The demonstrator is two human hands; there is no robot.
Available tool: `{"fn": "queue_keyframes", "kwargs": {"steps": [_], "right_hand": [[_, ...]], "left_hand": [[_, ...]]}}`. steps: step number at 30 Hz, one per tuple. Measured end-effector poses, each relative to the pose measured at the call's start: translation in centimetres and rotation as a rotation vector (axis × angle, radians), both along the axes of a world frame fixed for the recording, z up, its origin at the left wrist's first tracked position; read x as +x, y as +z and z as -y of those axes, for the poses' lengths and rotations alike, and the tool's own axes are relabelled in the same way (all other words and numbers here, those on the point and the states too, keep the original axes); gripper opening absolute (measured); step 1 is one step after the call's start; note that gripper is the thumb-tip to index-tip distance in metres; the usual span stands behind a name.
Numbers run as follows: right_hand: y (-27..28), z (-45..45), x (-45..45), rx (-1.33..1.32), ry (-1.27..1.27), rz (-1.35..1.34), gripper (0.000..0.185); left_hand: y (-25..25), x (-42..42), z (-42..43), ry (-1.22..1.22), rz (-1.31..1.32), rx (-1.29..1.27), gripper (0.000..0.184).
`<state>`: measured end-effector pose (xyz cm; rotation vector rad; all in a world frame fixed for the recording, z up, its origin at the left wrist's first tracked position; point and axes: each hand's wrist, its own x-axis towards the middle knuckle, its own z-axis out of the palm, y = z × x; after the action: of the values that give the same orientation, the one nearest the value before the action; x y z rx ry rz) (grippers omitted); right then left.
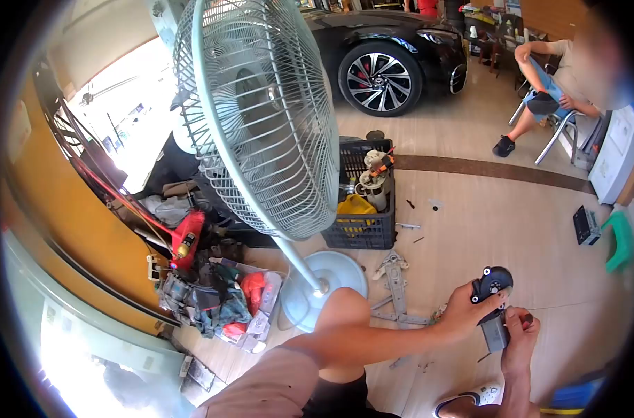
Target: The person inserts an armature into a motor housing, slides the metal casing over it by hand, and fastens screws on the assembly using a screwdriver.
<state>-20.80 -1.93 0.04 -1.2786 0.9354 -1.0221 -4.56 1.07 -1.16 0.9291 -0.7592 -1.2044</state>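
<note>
My left hand [462,312] is closed around the black round housing of a motor-like unit [496,333], which has a grey box-shaped body at its lower end. Bolt holes show on the black part. Close beside it, my right hand [519,345] has its fingers curled around what looks like a screwdriver [527,321]. Its red end sticks out past the fingers, and a thin dark shaft shows below the grey body. The fingers hide most of the tool. Both hands are held above the floor, near my white shoe [470,399].
A standing fan [261,118] rises close on the left. Behind it is a black crate [358,233] of parts. Metal brackets [397,285] and small pieces lie on the floor. A black car [383,76] stands at the back; a seated person [557,83] is at right.
</note>
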Motion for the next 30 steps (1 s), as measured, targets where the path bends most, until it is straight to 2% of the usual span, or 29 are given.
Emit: {"fn": "queue_keyframes", "kwargs": {"steps": [6, 8, 11, 12, 15, 19, 29, 30], "right_hand": [[0.7, 0.1, -0.1, 0.12, 0.087, 0.103, 0.01], [1.1, 0.0, 0.0, 0.137, 0.086, 0.085, 0.01], [1.4, -0.3, 0.5, 0.122, 0.057, 0.063, 0.011], [1.2, -0.3, 0.6, 0.111, 0.042, 0.058, 0.012], [0.8, -0.1, 0.4, 0.085, 0.047, 0.036, 0.011], [0.8, -0.2, 0.4, 0.064, 0.025, -0.051, 0.011], [1.0, -0.3, 0.4, 0.096, 0.012, -0.176, 0.017], [1.0, -0.2, 0.5, 0.102, 0.008, -0.174, 0.018]], "left_hand": [[0.1, 0.3, -0.2, 0.01, 0.02, -0.006, 0.026], [0.0, 0.1, -0.2, 0.025, 0.015, -0.022, 0.027], [1.5, 0.5, -0.8, 0.026, 0.083, 0.096, 0.026], [1.1, 0.0, -0.4, 0.082, 0.026, -0.023, 0.025], [0.6, 0.2, -0.4, 0.03, 0.019, 0.048, 0.026], [-0.2, -0.3, 0.0, 0.071, 0.012, -0.028, 0.024], [0.1, -0.4, -0.1, 0.065, 0.012, 0.123, 0.025], [0.3, -0.1, -0.1, 0.032, 0.037, 0.212, 0.027]]}}
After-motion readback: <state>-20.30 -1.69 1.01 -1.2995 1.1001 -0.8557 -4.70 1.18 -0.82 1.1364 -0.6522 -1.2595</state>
